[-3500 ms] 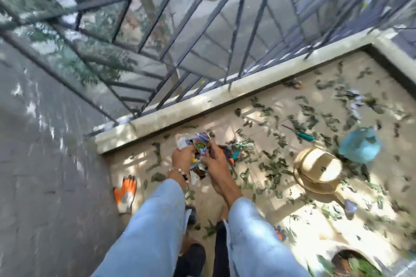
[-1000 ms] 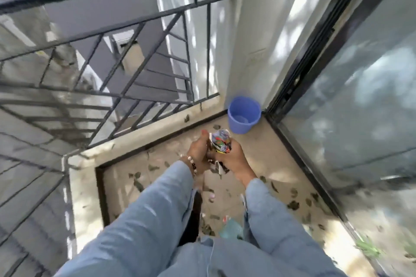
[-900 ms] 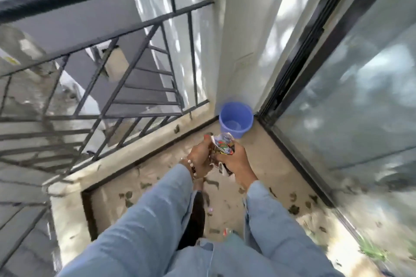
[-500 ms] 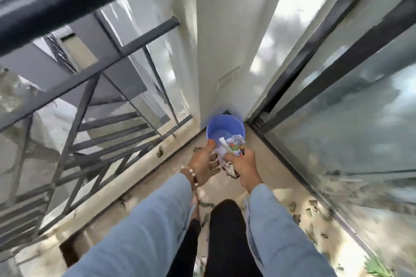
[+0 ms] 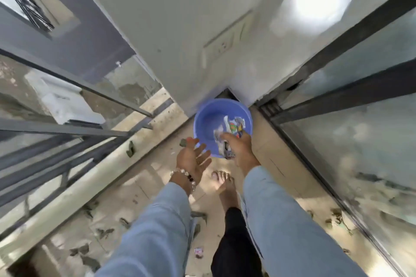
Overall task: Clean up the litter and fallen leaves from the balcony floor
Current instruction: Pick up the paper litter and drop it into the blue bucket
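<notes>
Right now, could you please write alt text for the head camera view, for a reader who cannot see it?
A person's right hand holds crumpled wrappers over a blue bucket in the balcony corner, while the left hand is open, palm up, beside it. Fallen leaves dot the floor by the railing.

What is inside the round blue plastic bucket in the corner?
Crumpled colourful wrappers lie over the round blue plastic bucket, held by the right hand. Its bare left wall shows; the part under the hand is hidden.
</notes>
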`<state>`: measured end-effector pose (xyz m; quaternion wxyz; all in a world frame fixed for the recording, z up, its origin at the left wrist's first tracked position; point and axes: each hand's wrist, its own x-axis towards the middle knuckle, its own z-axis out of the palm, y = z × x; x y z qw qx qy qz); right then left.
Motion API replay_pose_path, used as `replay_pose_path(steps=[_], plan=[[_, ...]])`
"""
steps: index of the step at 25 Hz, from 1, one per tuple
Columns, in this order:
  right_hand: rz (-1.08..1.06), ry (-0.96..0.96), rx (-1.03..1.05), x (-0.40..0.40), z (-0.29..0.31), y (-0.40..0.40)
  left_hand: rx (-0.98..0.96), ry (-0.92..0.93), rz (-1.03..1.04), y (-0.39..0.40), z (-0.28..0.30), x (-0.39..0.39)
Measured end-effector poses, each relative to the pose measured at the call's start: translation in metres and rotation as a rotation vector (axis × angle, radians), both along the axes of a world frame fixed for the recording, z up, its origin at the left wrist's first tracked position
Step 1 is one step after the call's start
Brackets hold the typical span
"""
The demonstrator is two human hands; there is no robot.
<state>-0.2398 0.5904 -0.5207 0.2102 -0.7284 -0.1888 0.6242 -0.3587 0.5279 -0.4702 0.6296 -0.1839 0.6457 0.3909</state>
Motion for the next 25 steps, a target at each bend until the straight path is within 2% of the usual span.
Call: replay_pose_path(steps=[2,4,7,9,13,17,19,22,25], plan=[[-0.045,0.147,-0.099,0.000,-0.034,0.016,-0.028,0.000,0.053,0.004,-0.029,0.002],[-0.049,0.205,-0.170,0.002,-0.037,0.022,-0.061,0.005,0.095,0.001,-0.034,0.006],[-0.091,0.196,-0.137,0.012,-0.009,0.022,-0.109,0.019,0.143,-0.008,-0.015,0.014],[-0.033,0.120,-0.128,0.018,0.012,0.016,-0.109,0.037,0.121,-0.010,0.013,0.019],[0.344,-0.188,-0.069,0.040,0.059,-0.013,-0.118,0.178,-0.129,-0.020,0.082,0.025],[0.654,-0.255,-0.016,0.063,0.114,-0.047,-0.109,0.353,-0.331,-0.069,0.150,0.028],[0.829,-0.268,0.039,0.063,0.129,-0.061,-0.120,0.426,-0.338,-0.106,0.179,0.028],[1.169,-0.314,0.151,0.031,0.205,-0.077,-0.190,0.515,-0.322,-0.171,0.190,0.029],[1.590,-0.310,0.284,0.000,0.237,-0.107,-0.268,0.500,-0.137,-0.253,0.190,0.035]])
